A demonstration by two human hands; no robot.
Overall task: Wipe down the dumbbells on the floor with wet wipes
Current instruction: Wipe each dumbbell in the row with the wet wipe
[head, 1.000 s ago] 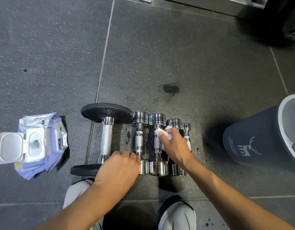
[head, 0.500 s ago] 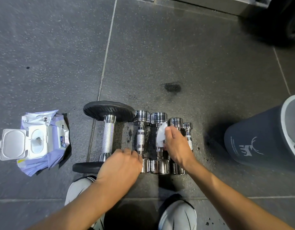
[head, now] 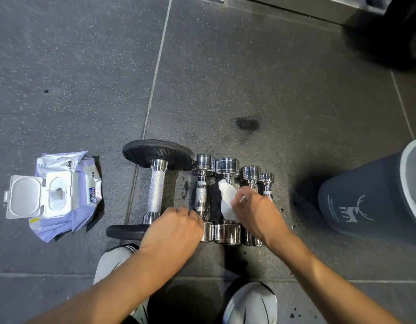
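Pinching a crumpled white wet wipe (head: 226,202), the fingers (head: 240,200) of the right hand (head: 256,213) press it onto the handle of the middle chrome dumbbell (head: 227,166). The left hand (head: 173,226) is curled closed over the near end of the neighbouring chrome dumbbell (head: 201,190), seemingly steadying it; its fingertips are hidden, so what exactly they grip cannot be told.

The wipe looks soft, limp and damp, so it should wrap round the bar easily. The dumbbells are probably heavy, rigid and slick on their polished heads; the knurled handles offer the surest hold.

Five lie side by side on the dark speckled floor (head: 249,66), handles running near to far: a large black-plated dumbbell (head: 156,181) at the left, then four chrome ones shrinking toward the right. Further left lies an open wipes pack (head: 62,195), and a grey bin (head: 370,197) stands at the right.
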